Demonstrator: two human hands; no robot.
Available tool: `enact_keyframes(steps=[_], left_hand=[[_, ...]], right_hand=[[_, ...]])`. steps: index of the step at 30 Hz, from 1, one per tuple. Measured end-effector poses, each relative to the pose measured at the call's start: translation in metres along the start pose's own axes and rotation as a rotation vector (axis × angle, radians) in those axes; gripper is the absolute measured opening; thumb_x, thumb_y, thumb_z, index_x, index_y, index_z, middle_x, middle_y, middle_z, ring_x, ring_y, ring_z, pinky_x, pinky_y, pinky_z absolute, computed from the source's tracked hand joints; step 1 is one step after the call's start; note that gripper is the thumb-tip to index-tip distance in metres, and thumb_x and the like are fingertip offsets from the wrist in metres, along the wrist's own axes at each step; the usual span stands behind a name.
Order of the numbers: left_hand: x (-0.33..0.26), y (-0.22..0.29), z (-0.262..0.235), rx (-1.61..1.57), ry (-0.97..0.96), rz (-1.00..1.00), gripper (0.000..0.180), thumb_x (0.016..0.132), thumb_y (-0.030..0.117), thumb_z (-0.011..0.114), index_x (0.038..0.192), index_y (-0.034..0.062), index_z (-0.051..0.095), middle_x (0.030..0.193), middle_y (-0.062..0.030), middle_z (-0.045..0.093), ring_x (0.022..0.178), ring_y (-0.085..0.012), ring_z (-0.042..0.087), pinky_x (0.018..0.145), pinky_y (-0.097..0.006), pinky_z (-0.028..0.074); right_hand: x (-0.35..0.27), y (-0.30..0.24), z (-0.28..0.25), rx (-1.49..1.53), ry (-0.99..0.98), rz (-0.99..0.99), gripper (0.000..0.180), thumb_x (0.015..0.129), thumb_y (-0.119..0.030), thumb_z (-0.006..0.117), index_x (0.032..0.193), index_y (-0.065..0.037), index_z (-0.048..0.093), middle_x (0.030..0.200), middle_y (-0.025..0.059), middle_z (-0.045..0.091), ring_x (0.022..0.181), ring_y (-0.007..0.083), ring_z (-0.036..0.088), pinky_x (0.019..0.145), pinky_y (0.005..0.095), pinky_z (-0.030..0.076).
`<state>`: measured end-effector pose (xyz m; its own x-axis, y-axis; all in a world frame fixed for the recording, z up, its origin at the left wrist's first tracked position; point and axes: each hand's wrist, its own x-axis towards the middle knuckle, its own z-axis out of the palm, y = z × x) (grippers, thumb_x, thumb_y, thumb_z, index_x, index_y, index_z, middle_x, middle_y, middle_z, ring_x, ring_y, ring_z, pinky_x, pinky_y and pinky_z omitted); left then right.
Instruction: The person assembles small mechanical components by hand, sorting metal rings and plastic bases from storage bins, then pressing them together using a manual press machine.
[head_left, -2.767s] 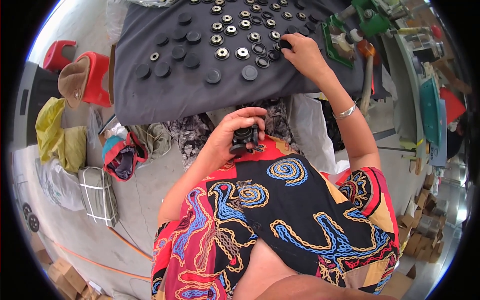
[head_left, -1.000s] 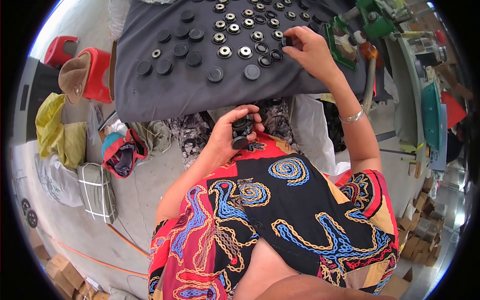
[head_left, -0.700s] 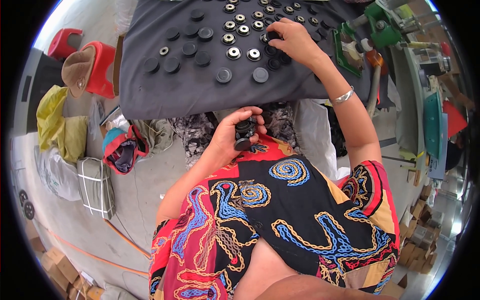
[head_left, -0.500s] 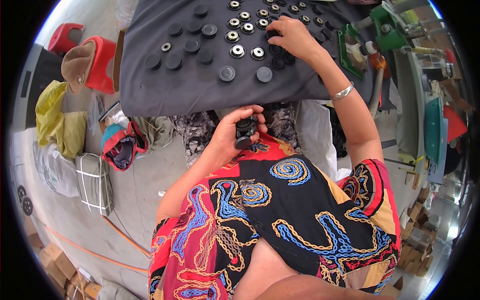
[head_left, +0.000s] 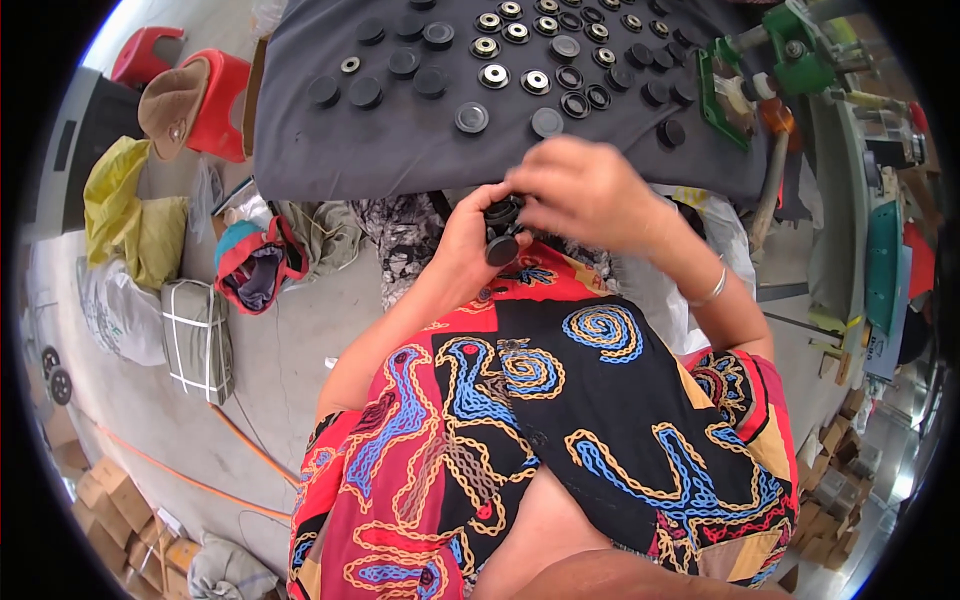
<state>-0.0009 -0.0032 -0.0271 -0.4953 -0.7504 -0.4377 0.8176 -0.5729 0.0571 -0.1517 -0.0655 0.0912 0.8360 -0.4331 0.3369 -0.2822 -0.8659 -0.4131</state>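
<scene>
Against my body, just below the table edge, my left hand (head_left: 462, 242) is closed around several small round black plastic parts (head_left: 502, 249). My right hand (head_left: 590, 190) is over the top of them, touching or almost touching; motion smears its fingers and hides whatever they may hold. Ahead on the dark grey cloth (head_left: 340, 165) lie several loose pieces: plain black caps (head_left: 430, 82) to the left, black discs with shiny metal ring centres (head_left: 494, 76) in the middle, and open black rings (head_left: 575, 105) to the right. Two greyish caps (head_left: 471, 118) sit close to the near edge.
A green metal hand press (head_left: 790, 50) stands at the table's right, with an orange-headed hammer (head_left: 776, 118) beside it. Red stools (head_left: 222, 110), one bearing a brown hat (head_left: 172, 105), are on the left. Yellow sacks (head_left: 150, 225) and a strapped bundle (head_left: 197, 340) lie on the floor.
My right hand has come back from among the black parts on the table to my left hand. My left hand keeps its hold on the black parts. The view has shifted slightly.
</scene>
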Motion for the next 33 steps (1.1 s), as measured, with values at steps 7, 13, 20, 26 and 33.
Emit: enact_keyframes(steps=[7,13,20,26,33], left_hand=[[-0.008,-0.007,0.027,0.227,0.262,-0.022,0.020,0.088,0.026,0.054,0.094,0.0098,0.063,0.085,-0.0021,0.064,0.072,-0.0156,0.061,0.060,-0.032,0.049],[-0.003,-0.010,0.019,0.127,0.255,0.009,0.018,0.087,0.023,0.056,0.094,0.0063,0.061,0.081,-0.0048,0.062,0.068,-0.0187,0.059,0.053,-0.029,0.046],[-0.003,-0.008,0.015,0.135,0.050,0.005,0.022,0.089,0.019,0.053,0.100,0.0005,0.056,0.084,-0.0109,0.059,0.072,-0.0230,0.058,0.051,-0.028,0.043],[-0.004,-0.004,0.010,0.101,0.026,-0.004,0.022,0.089,0.018,0.052,0.101,0.0000,0.056,0.085,-0.0110,0.059,0.072,-0.0227,0.058,0.052,-0.028,0.043],[-0.005,-0.002,0.007,0.127,0.027,-0.001,0.024,0.089,0.020,0.053,0.102,-0.0002,0.057,0.086,-0.0120,0.059,0.074,-0.0251,0.058,0.049,-0.027,0.041]], right_hand=[[-0.032,-0.022,0.040,0.002,-0.053,-0.055,0.027,0.064,-0.006,0.071,0.087,-0.001,0.059,0.087,0.0089,0.055,0.076,0.0244,0.060,0.061,0.0344,0.051],[-0.032,-0.021,0.022,0.286,0.056,0.256,0.015,0.075,0.000,0.065,0.088,-0.002,0.057,0.077,0.0099,0.056,0.069,0.0229,0.060,0.058,0.0304,0.047],[-0.056,0.051,-0.014,-0.104,0.300,0.774,0.014,0.078,-0.006,0.064,0.091,-0.001,0.061,0.082,0.0143,0.060,0.076,0.0305,0.061,0.067,0.0363,0.049],[-0.053,0.043,-0.015,-0.273,0.093,0.761,0.026,0.074,-0.010,0.066,0.099,-0.003,0.062,0.087,0.0171,0.057,0.081,0.0335,0.060,0.072,0.0397,0.049],[-0.012,0.054,-0.031,-0.224,0.135,0.586,0.034,0.070,-0.006,0.069,0.103,-0.002,0.062,0.083,0.0099,0.053,0.062,0.0213,0.054,0.060,0.0314,0.045]])
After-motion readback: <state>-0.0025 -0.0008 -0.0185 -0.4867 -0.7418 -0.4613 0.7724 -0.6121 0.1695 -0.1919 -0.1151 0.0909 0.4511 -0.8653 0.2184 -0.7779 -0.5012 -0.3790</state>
